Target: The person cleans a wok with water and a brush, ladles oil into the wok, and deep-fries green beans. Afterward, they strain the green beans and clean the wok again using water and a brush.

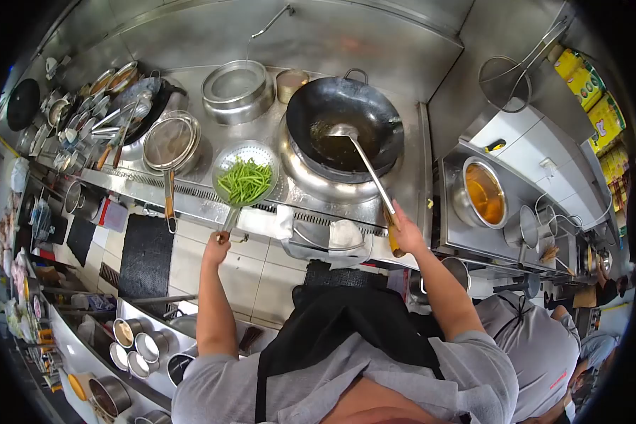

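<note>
My left hand [219,249] is closed round the handle of a perforated strainer [271,157], which holds cut green beans [244,180] over the stove's front part, left of the wok. My right hand [407,230] grips the wooden handle of a long metal ladle [365,161]. The ladle's bowl end rests inside the black wok [305,116], in dark liquid [332,147] at its bottom. The wok sits on a round metal burner ring [290,159].
Behind the strainer stand a lidded metal pot [237,99] and a small can [290,83]. A mesh skimmer [168,141] lies at the left. White cloths [346,234] hang at the stove's edge. On the right is a bowl of orange oil [485,194]; a co-worker [533,346] is close by.
</note>
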### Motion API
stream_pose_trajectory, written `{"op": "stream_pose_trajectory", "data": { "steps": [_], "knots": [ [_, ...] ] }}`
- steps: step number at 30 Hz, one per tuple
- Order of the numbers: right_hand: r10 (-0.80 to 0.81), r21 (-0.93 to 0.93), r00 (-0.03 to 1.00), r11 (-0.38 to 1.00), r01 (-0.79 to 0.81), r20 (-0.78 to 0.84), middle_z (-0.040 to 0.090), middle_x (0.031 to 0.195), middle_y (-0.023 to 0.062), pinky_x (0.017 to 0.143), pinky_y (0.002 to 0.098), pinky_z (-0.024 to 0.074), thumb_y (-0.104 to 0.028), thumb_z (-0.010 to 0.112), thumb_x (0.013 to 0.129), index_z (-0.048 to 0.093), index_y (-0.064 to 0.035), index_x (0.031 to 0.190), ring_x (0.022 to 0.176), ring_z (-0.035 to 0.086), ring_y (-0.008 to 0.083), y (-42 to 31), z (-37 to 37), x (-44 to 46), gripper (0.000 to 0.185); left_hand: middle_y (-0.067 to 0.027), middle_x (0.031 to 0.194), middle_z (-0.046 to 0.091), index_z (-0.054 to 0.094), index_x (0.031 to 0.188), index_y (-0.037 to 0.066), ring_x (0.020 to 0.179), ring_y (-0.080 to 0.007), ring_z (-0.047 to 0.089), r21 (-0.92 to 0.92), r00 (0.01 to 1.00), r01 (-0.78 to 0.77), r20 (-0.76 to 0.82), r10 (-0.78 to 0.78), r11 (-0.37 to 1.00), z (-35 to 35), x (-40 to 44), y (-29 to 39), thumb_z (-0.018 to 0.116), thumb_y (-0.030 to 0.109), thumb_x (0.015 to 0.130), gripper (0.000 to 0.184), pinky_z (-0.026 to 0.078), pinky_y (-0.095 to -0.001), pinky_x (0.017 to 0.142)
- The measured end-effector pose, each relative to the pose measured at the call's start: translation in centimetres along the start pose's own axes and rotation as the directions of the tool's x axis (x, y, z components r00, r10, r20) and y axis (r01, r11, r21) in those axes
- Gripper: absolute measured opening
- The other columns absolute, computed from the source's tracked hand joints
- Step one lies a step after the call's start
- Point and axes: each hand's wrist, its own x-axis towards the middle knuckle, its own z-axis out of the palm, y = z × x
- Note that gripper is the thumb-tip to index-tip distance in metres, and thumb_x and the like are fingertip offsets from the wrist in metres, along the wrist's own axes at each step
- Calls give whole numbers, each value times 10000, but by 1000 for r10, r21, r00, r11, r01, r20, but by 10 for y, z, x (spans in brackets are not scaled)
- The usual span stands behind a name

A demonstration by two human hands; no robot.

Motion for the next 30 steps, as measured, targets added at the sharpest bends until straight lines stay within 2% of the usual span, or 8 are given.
{"op": "stream_pose_trajectory", "data": {
  "steps": [5, 6, 10, 19, 21, 25, 27, 30],
  "knots": [
    [-248, 301, 858, 862, 407, -451, 598, 1232, 221, 764, 458, 538, -23, 551, 838, 163, -241, 1548, 849, 660, 359, 11, 66, 42, 838, -277, 1157, 587, 513, 1238, -19, 1048, -408, 576, 208, 931, -111, -321, 175, 972, 20, -56, 60, 670, 88, 787, 489, 469, -451, 915],
    [79, 630, 994, 777, -13, -76, 624, 1084, 158, 566, 385, 517, 0, 546, 849, 141, -237, 1551, 674, 608, 243, -44, 25, 8, 844, -281, 1191, 565, 507, 1256, -2, 1085, -419, 552, 283, 859, -189, -417, 298, 941, 24, -62, 79, 656, 63, 798, 486, 456, -454, 939],
    [247, 899, 957, 368, -238, 153, 495, 776, 54, 423, 271, 368, 19, 532, 873, 109, -265, 1549, 554, 479, 132, -114, 2, -26, 847, -263, 1219, 564, 498, 1295, 23, 1145, -410, 536, 138, 875, -375, -275, 399, 917, 58, -49, 100, 664, 73, 810, 515, 435, -453, 986],
    [-181, 812, 911, -413, -413, 371, 533, 795, 67, 452, 264, 380, 7, 564, 862, 225, -271, 1487, 561, 482, 116, -115, -39, 1, 764, -281, 1195, 567, 297, 1482, 187, 1112, -438, 566, 288, 976, -215, 29, 216, 933, 171, 18, 120, 784, 242, 728, 899, 464, -470, 969],
    [-159, 839, 920, -377, -393, 359, 545, 823, 72, 444, 278, 382, 8, 549, 874, 215, -278, 1503, 557, 482, 121, -100, -30, 32, 767, -272, 1189, 576, 316, 1470, 187, 1093, -436, 578, 252, 987, -163, 35, 159, 954, 171, 21, 118, 787, 238, 728, 880, 473, -470, 951],
    [15, 957, 988, 248, -153, 154, 551, 806, 75, 451, 331, 422, -27, 548, 883, 105, -291, 1549, 558, 507, 151, -65, 18, 87, 842, -155, 1095, 644, 453, 1305, 24, 999, -310, 637, -305, 983, -141, 70, 169, 942, 137, 23, 129, 733, 55, 744, 628, 507, -400, 879],
    [-10, 336, 891, 924, 181, -453, 552, 891, 83, 436, 325, 412, -42, 564, 881, 145, -257, 1552, 550, 510, 165, -38, 70, 110, 820, -105, 1120, 622, 478, 1270, 38, 996, -233, 623, -631, 989, -18, 104, 108, 775, 100, 12, 151, 695, 9, 783, 534, 520, -369, 849],
    [209, 630, 970, 772, -83, -128, 545, 820, 81, 445, 331, 421, -33, 536, 882, 62, -224, 1560, 540, 509, 173, -107, 3, 23, 848, -103, 1160, 601, 478, 1271, 50, 1007, -229, 618, -914, 986, -77, -11, 165, 399, 60, -8, 183, 647, 35, 861, 444, 540, -368, 829]
  ]
}}
